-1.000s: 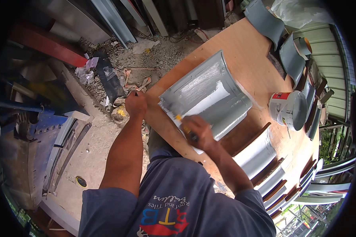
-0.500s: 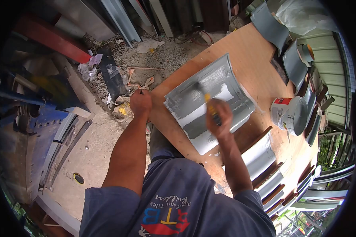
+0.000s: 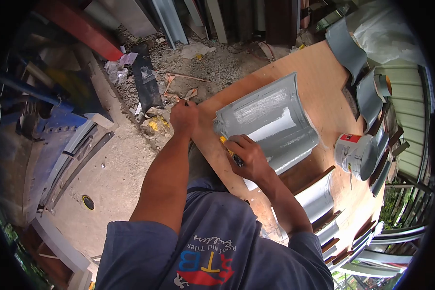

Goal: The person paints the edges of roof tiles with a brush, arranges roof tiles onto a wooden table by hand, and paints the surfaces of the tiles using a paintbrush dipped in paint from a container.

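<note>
A curved roof tile lies on the wooden board in front of me. Grey paint coats much of it, with a white patch in the trough and another at the near edge. My right hand is wrapped round the yellow-and-black handle of a paintbrush. Its bristles are near the tile's left edge and are hard to make out. At the board's left corner my left hand is closed, with a small dark spot at its fingers; what it holds, if anything, is hidden.
A white paint bucket stands at the right of the wooden board. Grey-painted tiles line the far right edge, and paler tiles are stacked at the near right. Rubble and scraps litter the ground at left.
My right hand has moved left and nearer to me with the paintbrush, from mid-tile to its left edge. More of the tile's near part looks grey. The view has shifted slightly.
</note>
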The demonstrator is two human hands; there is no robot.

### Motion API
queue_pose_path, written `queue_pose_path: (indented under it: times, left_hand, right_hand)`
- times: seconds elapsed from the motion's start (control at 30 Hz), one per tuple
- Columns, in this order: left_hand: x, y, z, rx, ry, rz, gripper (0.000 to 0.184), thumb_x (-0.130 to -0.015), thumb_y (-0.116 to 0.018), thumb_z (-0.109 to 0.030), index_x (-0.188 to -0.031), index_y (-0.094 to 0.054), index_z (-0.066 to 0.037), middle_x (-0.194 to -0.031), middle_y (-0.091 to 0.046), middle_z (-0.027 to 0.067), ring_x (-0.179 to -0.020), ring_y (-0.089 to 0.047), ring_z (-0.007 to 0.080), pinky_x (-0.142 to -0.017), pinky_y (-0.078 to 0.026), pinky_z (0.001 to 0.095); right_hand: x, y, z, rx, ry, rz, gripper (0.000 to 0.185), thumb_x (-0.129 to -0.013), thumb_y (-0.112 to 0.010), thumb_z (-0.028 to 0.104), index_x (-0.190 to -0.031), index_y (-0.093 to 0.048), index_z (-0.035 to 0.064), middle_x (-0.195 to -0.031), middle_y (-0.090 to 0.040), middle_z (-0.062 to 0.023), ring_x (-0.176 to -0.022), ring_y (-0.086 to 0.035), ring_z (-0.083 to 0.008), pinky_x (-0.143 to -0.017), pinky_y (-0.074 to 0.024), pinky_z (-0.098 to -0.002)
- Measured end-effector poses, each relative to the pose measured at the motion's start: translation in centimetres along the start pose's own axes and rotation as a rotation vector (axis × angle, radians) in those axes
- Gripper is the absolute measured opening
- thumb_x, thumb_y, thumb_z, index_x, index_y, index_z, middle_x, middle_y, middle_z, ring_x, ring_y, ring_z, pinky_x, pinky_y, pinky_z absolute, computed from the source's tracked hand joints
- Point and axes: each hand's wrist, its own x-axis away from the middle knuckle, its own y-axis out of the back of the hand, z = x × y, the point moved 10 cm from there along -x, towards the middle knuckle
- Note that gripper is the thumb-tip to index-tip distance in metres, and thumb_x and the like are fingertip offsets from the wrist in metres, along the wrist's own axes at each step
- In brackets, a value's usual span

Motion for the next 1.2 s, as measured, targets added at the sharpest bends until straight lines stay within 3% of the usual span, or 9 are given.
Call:
queue_pose_path:
  times: [0.23,0.3,0.43,0.6,0.77,0.87,0.97,1.07,1.2]
  left_hand:
    - [-0.1,0.0,0.1,-0.004,-0.023,0.004,0.038,-0.091,-0.054,-0.033,-0.101,-0.074,-0.002,-0.099,-0.073,0.0246,-0.096,-0.07,0.0418,-0.089,-0.055,0.0507]
    - [-0.1,0.2,-0.1,0.005,-0.019,0.004,0.038,-0.091,-0.054,-0.033,-0.1,-0.073,-0.002,-0.097,-0.073,0.0245,-0.096,-0.07,0.0418,-0.089,-0.055,0.051]
    - [-0.2,-0.2,0.4,-0.014,-0.004,0.006,0.039,-0.091,-0.054,-0.033,-0.101,-0.073,-0.002,-0.098,-0.073,0.0238,-0.096,-0.071,0.0412,-0.089,-0.055,0.051]
    - [-0.2,0.1,0.2,-0.007,-0.03,-0.021,0.039,-0.092,-0.053,-0.033,-0.102,-0.073,-0.002,-0.1,-0.073,0.0235,-0.097,-0.071,0.0409,-0.089,-0.055,0.0511]
    - [-0.2,0.0,0.4,-0.031,-0.006,-0.002,0.038,-0.091,-0.053,-0.033,-0.102,-0.074,-0.003,-0.101,-0.073,0.0232,-0.098,-0.071,0.0408,-0.089,-0.055,0.0511]
    - [-0.1,-0.2,0.2,-0.02,-0.03,0.0,0.038,-0.091,-0.053,-0.033,-0.101,-0.074,-0.003,-0.1,-0.073,0.0231,-0.097,-0.071,0.0408,-0.088,-0.056,0.0511]
    - [-0.2,0.3,0.0,-0.022,-0.034,-0.02,0.038,-0.091,-0.053,-0.033,-0.1,-0.074,-0.003,-0.099,-0.073,0.0236,-0.096,-0.071,0.041,-0.088,-0.056,0.051]
    - [0.0,0.0,0.2,-0.028,-0.023,-0.015,0.038,-0.091,-0.053,-0.033,-0.1,-0.074,-0.002,-0.098,-0.073,0.0237,-0.095,-0.071,0.0409,-0.088,-0.056,0.0509]
    - [-0.3,-0.2,0.3,-0.034,-0.019,-0.015,0.039,-0.091,-0.053,-0.033,-0.101,-0.074,-0.002,-0.1,-0.074,0.0229,-0.096,-0.071,0.0404,-0.088,-0.056,0.0505]
  right_hand:
    - [-1.7,1.7,1.7,0.018,0.066,-0.121,0.039,-0.064,-0.071,-0.004,-0.102,-0.064,0.0038,-0.102,-0.063,-0.0135,-0.092,-0.063,-0.0363,-0.076,-0.0551,-0.0448]
    - [-1.0,-1.4,1.0,0.091,0.009,0.17,0.038,-0.062,-0.069,-0.004,-0.099,-0.063,0.0039,-0.098,-0.061,-0.0133,-0.088,-0.062,-0.0356,-0.075,-0.054,-0.0456]
    - [-1.6,-0.3,2.1,0.077,-0.005,0.209,0.037,-0.06,-0.069,-0.002,-0.096,-0.061,0.0036,-0.095,-0.059,-0.0129,-0.087,-0.06,-0.0356,-0.074,-0.0526,-0.0468]
    - [-4.4,4.1,1.6,0.123,0.103,-0.126,0.042,-0.058,-0.07,-0.001,-0.1,-0.062,0.0033,-0.103,-0.062,-0.0131,-0.092,-0.061,-0.0374,-0.075,-0.0534,-0.0455]
    - [-2.4,4.3,2.8,0.12,0.113,-0.264,0.041,-0.063,-0.071,-0.004,-0.103,-0.064,0.003,-0.106,-0.064,-0.0139,-0.095,-0.063,-0.0377,-0.077,-0.0547,-0.0445]
    - [-2.1,1.4,2.2,0.147,0.012,-0.047,0.034,-0.07,-0.072,-0.004,-0.103,-0.065,0.0014,-0.103,-0.065,-0.0155,-0.092,-0.065,-0.0376,-0.077,-0.0552,-0.0436]
    - [-2.5,4.4,2.7,0.06,0.018,-0.327,0.019,-0.08,-0.073,0.001,-0.098,-0.065,0.0016,-0.097,-0.065,-0.0163,-0.085,-0.066,-0.0371,-0.072,-0.0546,-0.0441]
    - [-3.7,4.8,1.8,0.082,-0.113,-0.317,0.019,-0.08,-0.071,-0.005,-0.099,-0.067,-0.0012,-0.094,-0.068,-0.018,-0.082,-0.069,-0.0377,-0.071,-0.0552,-0.0393]
    - [-4.3,4.4,1.0,-0.06,-0.11,-0.32,0.017,-0.082,-0.071,0.0,-0.097,-0.066,0.0027,-0.087,-0.064,-0.0172,-0.077,-0.064,-0.041,-0.068,-0.0528,-0.046]
